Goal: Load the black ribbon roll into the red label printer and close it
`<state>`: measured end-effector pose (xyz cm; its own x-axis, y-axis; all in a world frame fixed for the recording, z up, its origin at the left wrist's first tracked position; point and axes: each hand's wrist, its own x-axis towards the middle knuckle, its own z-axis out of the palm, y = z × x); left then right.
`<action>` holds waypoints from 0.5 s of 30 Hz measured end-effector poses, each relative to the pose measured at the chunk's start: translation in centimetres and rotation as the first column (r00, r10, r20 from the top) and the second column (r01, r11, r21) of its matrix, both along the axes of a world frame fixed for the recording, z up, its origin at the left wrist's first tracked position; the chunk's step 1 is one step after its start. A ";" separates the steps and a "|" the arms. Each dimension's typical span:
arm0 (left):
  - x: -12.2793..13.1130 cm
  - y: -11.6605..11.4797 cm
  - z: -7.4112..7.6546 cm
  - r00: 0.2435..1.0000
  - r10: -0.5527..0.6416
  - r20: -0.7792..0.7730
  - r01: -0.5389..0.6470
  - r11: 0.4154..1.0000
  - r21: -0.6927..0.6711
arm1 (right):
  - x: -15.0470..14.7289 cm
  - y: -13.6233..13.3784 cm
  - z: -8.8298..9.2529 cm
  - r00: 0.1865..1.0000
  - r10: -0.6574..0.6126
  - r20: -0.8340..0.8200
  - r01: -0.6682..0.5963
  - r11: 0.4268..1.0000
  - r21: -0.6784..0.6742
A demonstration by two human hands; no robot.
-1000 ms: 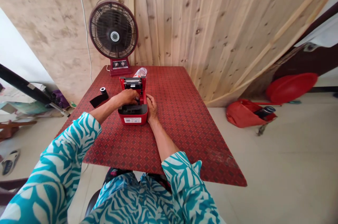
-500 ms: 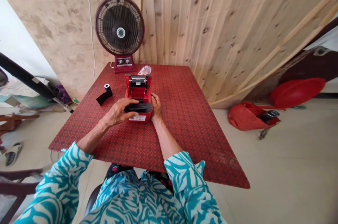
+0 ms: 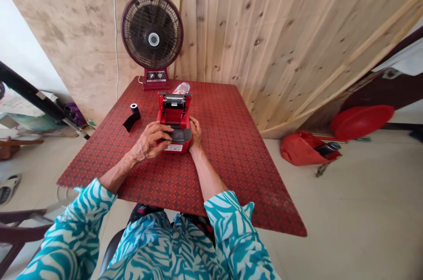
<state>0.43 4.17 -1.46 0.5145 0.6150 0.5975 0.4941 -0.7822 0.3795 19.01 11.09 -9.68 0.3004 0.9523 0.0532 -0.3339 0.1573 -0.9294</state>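
A small red label printer (image 3: 175, 119) sits on the table in front of me, its lid raised and tipped back on the far side. My left hand (image 3: 151, 141) curls over the near left corner, with its fingertips on the dark part inside the opening. Along the right wall of the housing, my right hand (image 3: 195, 135) is wrapped, its fingers partly hidden. A white label with print shows on the near face, partly behind my left hand. To the left stands a roll of black ribbon (image 3: 134, 110), with a loose length trailing toward me.
The table (image 3: 228, 156) has a red patterned cover. A maroon fan (image 3: 153, 38) stands at its back left. Behind the printer lies a clear plastic bottle (image 3: 182, 88). On the floor to the right are a red bag (image 3: 299, 150) and a red basin (image 3: 361, 121).
My left hand has shifted slightly, its fingers drawn closer together over the printer's near left side. My right hand stays on the right side. The view has shifted a little.
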 end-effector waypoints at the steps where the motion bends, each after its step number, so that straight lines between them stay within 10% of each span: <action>1: -0.2 -0.1 -0.3 1.000 -0.003 -0.013 0.004 1.000 0.029 | 0.0 0.0 0.0 1.000 0.001 0.000 -0.001 1.000 -0.001; 15: -0.7 -0.1 -2.7 1.000 0.003 0.013 -0.006 0.972 0.236 | 1.3 5.2 3.0 0.987 0.100 0.127 -0.110 0.991 0.075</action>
<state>-0.31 4.08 -4.16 0.5040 0.4583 0.7321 0.4944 -0.8481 0.1906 20.35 16.33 -6.66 0.1852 0.9692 0.1621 -0.2371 0.2042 -0.9498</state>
